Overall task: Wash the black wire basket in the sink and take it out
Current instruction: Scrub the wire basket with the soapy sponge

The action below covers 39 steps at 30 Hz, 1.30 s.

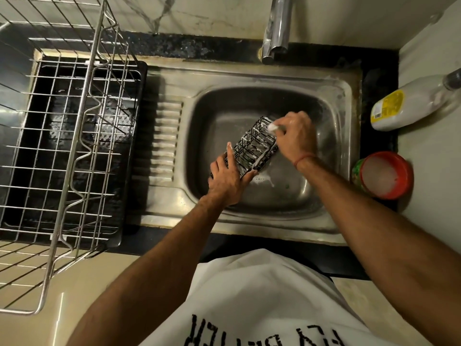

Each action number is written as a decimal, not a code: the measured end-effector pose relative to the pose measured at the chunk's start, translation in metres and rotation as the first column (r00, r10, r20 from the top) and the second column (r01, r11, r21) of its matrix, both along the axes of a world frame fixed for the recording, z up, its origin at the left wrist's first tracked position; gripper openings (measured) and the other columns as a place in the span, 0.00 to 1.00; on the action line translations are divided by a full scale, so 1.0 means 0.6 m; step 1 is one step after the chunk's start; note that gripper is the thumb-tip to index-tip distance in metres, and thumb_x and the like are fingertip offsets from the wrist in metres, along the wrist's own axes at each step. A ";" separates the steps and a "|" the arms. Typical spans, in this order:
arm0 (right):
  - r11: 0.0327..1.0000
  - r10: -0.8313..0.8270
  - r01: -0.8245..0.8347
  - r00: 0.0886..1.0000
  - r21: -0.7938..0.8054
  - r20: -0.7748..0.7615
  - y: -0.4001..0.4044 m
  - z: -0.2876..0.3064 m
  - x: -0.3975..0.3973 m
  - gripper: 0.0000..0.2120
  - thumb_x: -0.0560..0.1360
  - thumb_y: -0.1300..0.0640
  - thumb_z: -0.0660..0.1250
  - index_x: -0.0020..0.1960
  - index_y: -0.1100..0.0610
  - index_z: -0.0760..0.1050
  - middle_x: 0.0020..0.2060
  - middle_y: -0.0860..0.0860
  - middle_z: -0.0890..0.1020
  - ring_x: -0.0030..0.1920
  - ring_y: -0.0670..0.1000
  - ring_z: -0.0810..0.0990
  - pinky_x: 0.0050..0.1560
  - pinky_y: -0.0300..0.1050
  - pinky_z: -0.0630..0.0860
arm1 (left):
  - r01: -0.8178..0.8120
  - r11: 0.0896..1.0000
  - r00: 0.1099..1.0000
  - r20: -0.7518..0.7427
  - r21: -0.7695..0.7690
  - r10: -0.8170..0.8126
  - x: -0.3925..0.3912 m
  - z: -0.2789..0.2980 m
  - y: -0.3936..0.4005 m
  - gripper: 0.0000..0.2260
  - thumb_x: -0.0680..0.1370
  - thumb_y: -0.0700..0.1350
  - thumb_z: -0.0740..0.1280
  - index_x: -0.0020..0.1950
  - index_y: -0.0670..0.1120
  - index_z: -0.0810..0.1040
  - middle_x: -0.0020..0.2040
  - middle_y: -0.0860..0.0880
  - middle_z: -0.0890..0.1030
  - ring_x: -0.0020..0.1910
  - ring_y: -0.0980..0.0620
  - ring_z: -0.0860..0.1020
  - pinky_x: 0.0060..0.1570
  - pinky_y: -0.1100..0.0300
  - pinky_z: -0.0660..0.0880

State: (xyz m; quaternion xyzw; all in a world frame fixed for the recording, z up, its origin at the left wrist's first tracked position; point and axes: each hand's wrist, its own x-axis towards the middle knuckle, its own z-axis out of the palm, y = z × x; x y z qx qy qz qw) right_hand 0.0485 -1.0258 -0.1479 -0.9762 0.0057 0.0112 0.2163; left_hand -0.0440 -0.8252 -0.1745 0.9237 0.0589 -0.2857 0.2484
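The small black wire basket sits tilted inside the shiny steel sink, streaked with white soap; the left hand grips its near end, fingers curled round the wires; the right hand pinches a soapy white scrubber against its far end; a red tub stands beside the sink.

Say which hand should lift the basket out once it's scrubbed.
Left, probably. The left hand already grips the near end of the basket, while the right hand holds a soapy scrubber against its far end.
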 end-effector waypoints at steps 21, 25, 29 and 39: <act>0.994 0.087 -0.087 0.996 -0.068 -0.008 -0.003 -0.002 0.033 0.08 0.78 0.59 0.71 0.56 0.56 0.84 0.50 0.56 0.84 0.53 0.58 0.77 0.52 0.50 0.74 | -0.008 1.000 0.999 -0.051 -0.026 0.006 0.007 0.003 0.002 0.49 0.80 0.74 0.61 0.87 0.55 0.34 0.81 0.43 0.57 0.78 0.39 0.59 0.73 0.31 0.66; 0.975 0.212 -0.208 0.976 -0.074 0.056 0.039 -0.002 -0.016 0.08 0.77 0.63 0.71 0.55 0.58 0.83 0.50 0.57 0.83 0.53 0.60 0.78 0.50 0.51 0.76 | -0.014 1.000 0.998 -0.061 -0.026 0.012 0.008 0.001 0.002 0.49 0.80 0.74 0.61 0.87 0.55 0.34 0.82 0.44 0.57 0.78 0.38 0.59 0.74 0.31 0.66; 0.756 0.651 -0.649 0.759 -0.088 -0.003 0.063 -0.009 -0.049 0.09 0.77 0.61 0.71 0.57 0.56 0.83 0.51 0.52 0.82 0.54 0.56 0.76 0.54 0.51 0.78 | -0.013 0.999 0.997 -0.072 -0.029 0.010 0.008 -0.002 0.003 0.49 0.80 0.74 0.61 0.87 0.55 0.34 0.83 0.43 0.56 0.79 0.38 0.57 0.75 0.31 0.65; 0.792 0.607 -0.601 0.794 -0.105 0.037 0.081 0.004 -0.007 0.07 0.76 0.64 0.72 0.52 0.58 0.85 0.48 0.56 0.85 0.48 0.59 0.79 0.50 0.53 0.79 | -0.017 0.999 0.996 -0.087 -0.031 0.014 0.011 -0.002 0.002 0.49 0.80 0.74 0.61 0.87 0.55 0.34 0.82 0.43 0.57 0.79 0.39 0.57 0.75 0.32 0.64</act>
